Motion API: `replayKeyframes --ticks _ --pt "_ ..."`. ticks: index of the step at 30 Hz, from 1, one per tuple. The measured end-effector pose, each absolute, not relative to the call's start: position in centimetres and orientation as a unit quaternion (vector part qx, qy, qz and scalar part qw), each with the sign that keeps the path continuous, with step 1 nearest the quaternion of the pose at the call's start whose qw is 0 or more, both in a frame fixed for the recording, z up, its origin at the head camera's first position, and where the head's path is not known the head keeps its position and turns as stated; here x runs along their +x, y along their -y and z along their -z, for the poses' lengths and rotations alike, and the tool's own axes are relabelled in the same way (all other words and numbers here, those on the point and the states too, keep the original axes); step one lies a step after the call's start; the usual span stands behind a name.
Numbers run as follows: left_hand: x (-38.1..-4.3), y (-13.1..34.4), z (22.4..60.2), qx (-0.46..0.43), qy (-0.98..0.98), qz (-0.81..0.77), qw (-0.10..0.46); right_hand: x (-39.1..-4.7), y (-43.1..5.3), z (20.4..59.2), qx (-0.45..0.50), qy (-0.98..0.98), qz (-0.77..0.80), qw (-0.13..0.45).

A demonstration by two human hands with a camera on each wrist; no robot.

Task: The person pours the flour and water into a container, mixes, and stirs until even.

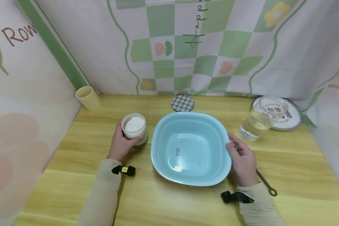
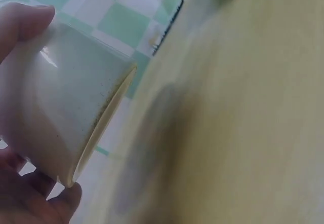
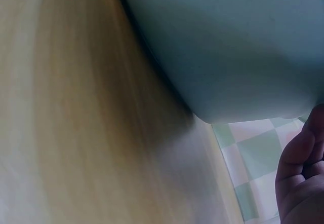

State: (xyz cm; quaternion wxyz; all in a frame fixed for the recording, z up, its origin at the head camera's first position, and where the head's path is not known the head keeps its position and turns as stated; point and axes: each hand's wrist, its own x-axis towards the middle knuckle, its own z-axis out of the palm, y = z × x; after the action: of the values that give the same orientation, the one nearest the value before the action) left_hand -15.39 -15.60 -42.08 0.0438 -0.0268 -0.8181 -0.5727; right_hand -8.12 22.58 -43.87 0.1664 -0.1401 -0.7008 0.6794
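My left hand (image 1: 122, 142) grips a clear jar (image 1: 141, 138) that holds white powder (image 1: 135, 124). In the left wrist view, the base of the jar (image 2: 66, 97) is raised off the tabletop, with a shadow below it. A light blue basin (image 1: 190, 150) with rounded corners stands to the right of the jar, and nothing lies in it. My right hand (image 1: 244, 160) pinches the basin's right rim between thumb and fingers. Seen from the right wrist, the outer wall of the basin (image 3: 243, 62) fills the upper right, and the fingers (image 3: 298, 158) show at its edge.
A glass jug of clear liquid (image 1: 252, 125) stands by a patterned plate (image 1: 291, 117) at the back right. Behind the basin lies a checked coaster (image 1: 182, 103). A yellow cup (image 1: 88, 99) is at the back left. A dark handle (image 1: 266, 183) pokes out beside my right wrist.
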Motion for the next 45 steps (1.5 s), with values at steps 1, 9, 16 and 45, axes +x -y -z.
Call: replayKeyframes --ticks 1,9,16,45 --pt "-15.1 15.4 41.3 -0.030 0.819 0.571 0.041 -8.1 -22.6 43.9 -0.140 0.699 -0.681 0.167" --pt "-15.4 15.5 42.0 -0.066 0.813 0.576 0.059 -8.0 -22.7 43.9 -0.137 0.691 -0.689 0.168" --pt "-15.0 14.6 40.7 -0.089 0.814 0.570 0.071 -7.9 -22.7 43.9 -0.140 0.698 -0.683 0.162" --pt "-14.3 10.8 37.8 -0.172 0.755 0.631 0.051 -8.1 -22.9 44.0 -0.144 0.708 -0.675 0.147"
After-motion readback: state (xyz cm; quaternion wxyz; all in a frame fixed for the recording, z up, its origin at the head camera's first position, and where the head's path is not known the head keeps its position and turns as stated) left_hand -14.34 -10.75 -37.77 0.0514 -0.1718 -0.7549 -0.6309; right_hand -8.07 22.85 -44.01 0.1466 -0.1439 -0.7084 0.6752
